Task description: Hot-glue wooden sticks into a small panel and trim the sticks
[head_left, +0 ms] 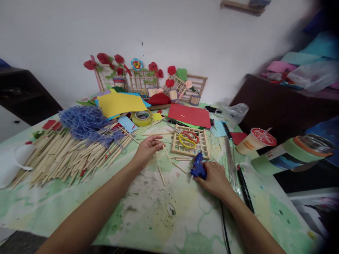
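My right hand point(215, 178) is wrapped round the handle of a blue glue gun point(197, 166), its black cord running toward the front edge. The nozzle points away from me, close to a small wooden stick lattice point(203, 143). Red- and yellow-handled scissors point(187, 141) rest on that lattice. To the left, my left hand point(148, 150) is held above the table with its fingers pinched at the upper end of a thin wooden stick point(167, 155). Below the hand lies another short stick point(161, 175). Several more short sticks point(181, 158) lie along the lattice's near side.
Wooden sticks point(58, 158) and blue yarn point(83, 121) are heaped at left, behind a white cup point(16, 164). Tape point(142, 119), yellow paper point(120, 104) and red paper point(189, 115) lie farther back. A drink cup point(255, 141) and a green bottle point(288, 155) are at right.
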